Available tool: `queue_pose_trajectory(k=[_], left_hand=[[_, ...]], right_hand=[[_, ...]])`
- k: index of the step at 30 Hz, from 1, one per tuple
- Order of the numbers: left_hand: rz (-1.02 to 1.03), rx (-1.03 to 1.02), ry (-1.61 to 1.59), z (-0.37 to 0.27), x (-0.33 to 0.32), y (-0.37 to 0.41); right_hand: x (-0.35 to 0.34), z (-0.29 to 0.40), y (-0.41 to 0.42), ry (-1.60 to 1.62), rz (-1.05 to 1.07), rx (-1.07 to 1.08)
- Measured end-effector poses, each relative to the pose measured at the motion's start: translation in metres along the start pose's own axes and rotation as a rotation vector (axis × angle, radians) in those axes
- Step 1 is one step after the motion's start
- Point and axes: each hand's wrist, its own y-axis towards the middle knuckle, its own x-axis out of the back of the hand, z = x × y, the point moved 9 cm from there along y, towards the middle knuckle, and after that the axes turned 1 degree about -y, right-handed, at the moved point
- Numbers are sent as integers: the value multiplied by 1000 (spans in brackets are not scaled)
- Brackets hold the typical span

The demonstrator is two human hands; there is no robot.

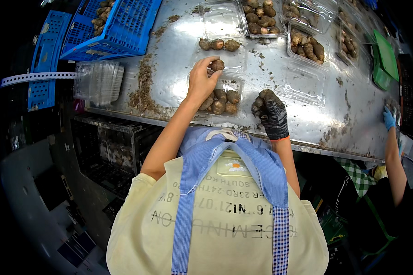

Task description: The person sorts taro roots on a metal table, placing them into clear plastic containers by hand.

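My bare left hand (202, 77) grips a small round brown corm (218, 65), likely taro, over a clear plastic clamshell box. In the box's near half (241, 99) lie several brown corms (219, 106). Three more corms (217, 44) rest in a row at the far edge of its other half (236, 62). To the right, my right hand (276, 117) wears a dark striped knit glove with an orange cuff. Its fingers close around several small corms (260, 102) just above the metal table. My left palm hides part of the box.
On the metal table (172, 79) are a blue crate (130, 27) of corms, stacked clear boxes (98, 82), filled boxes (264, 20), an open clamshell (304, 80) and soil crumbs (143, 82). A green container (384, 62) stands right. Nearby is a co-worker's blue-gloved hand (389, 118).
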Motion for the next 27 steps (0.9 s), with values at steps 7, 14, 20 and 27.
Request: queue_pose_trajectory(k=[7,14,20,27], left_hand=[[15,13,-12,0,1,2],[-66,-18,73,6,7,4],[48,-157,181,-19,6,-13],[539,-247,346,-25,-57,-52]], right_hand=[[12,-12,6,32,58,-4],[-1,-7,3,-79,21,-28],[3,-1,3,-302,-80,-15],[13,-10,7,-285,-78,-34]])
